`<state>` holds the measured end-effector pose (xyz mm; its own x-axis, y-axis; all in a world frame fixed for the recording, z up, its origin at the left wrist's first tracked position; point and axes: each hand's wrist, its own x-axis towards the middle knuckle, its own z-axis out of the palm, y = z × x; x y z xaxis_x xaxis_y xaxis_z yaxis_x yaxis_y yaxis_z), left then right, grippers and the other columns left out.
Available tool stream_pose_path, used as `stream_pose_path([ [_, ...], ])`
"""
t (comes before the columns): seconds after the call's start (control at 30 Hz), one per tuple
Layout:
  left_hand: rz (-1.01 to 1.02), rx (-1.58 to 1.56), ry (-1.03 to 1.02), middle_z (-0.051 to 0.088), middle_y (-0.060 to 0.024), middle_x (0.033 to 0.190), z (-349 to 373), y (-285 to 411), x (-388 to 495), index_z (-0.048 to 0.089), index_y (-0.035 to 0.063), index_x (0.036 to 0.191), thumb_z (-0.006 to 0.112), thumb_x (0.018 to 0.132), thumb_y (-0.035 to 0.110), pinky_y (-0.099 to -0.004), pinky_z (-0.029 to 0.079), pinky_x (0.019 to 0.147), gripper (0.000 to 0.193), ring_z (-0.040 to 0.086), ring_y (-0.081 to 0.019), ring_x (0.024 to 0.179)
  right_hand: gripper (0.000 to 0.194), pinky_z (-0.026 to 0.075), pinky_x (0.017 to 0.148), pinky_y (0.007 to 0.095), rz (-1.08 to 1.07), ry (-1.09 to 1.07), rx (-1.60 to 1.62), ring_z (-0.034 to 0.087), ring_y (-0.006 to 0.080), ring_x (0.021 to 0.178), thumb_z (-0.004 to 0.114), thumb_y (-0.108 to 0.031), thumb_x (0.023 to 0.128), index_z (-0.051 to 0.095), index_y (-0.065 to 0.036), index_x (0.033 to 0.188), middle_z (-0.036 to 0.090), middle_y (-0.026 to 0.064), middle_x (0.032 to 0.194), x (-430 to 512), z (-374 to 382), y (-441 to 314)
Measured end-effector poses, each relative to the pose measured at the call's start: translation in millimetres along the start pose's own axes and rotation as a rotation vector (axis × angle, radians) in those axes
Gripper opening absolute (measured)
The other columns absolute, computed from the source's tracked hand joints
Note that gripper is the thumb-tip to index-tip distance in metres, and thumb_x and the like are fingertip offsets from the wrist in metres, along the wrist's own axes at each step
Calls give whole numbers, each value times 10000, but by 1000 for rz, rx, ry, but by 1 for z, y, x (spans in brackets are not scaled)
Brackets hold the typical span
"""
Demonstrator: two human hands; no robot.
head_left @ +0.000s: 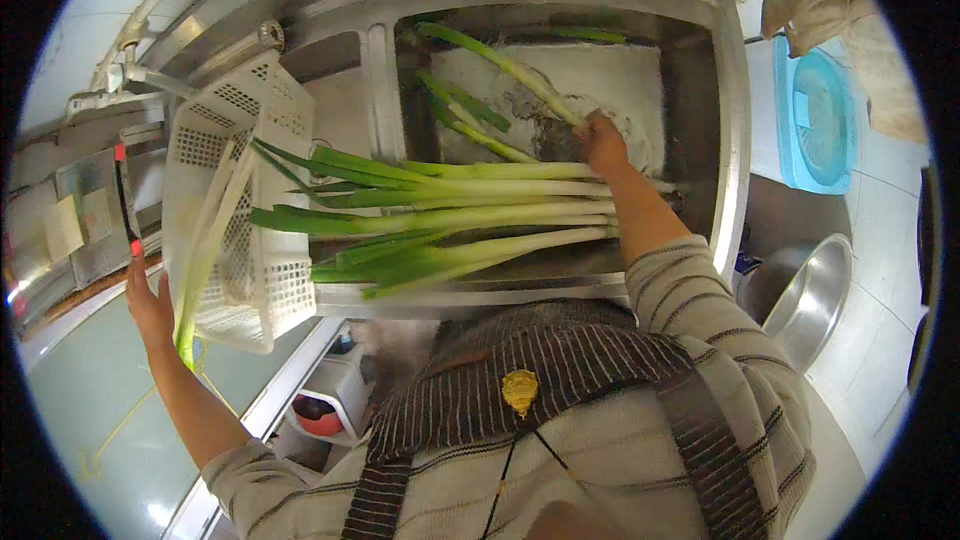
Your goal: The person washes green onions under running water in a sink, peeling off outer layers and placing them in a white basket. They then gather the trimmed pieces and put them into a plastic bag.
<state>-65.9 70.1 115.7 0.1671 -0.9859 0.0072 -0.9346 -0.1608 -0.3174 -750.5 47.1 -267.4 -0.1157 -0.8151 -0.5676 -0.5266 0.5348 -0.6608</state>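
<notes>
My right hand grips the pale root end of a large green onion over the sink basin. Water with ripples lies under it, and more green onion pieces float there. Several long green onions lie side by side across the near part of the basin, leaves to the left, white ends beneath my right forearm. On the left, my left hand is raised with its fingers apart, beside a white perforated plastic basket. Pale green onion stalks lean in that basket and stick out over its near side.
A thin black bar with red ends is just beyond my left fingertips. Metal pipework runs along the left wall. To the right are a light blue plastic lid and a steel bowl. A white stool stands below the counter.
</notes>
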Motion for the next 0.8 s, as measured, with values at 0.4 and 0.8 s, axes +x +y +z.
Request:
stream_pose_path([
  [0.4, 130, -1634, -1132, 582, -94, 1187, 40, 425, 7, 519, 42, 1227, 490, 954, 272, -340, 464, 903, 359, 582, -215, 1058, 410, 472, 704, 439, -200, -20, -520, 605, 340, 825, 593, -227, 861, 478, -83, 1227, 610, 224, 979, -3, -15, -53],
  [0.8, 286, -1218, -1599, 462, -151, 1332, 132, 644, -56, 439, 116, 1348, 358, 837, 707, -432, 278, 1042, 786, 411, -302, 1240, 357, 496, 696, 425, -496, 354, -269, 616, 349, 839, 635, -259, 830, 528, -128, 1145, 620, 152, 989, -37, -54, -47],
])
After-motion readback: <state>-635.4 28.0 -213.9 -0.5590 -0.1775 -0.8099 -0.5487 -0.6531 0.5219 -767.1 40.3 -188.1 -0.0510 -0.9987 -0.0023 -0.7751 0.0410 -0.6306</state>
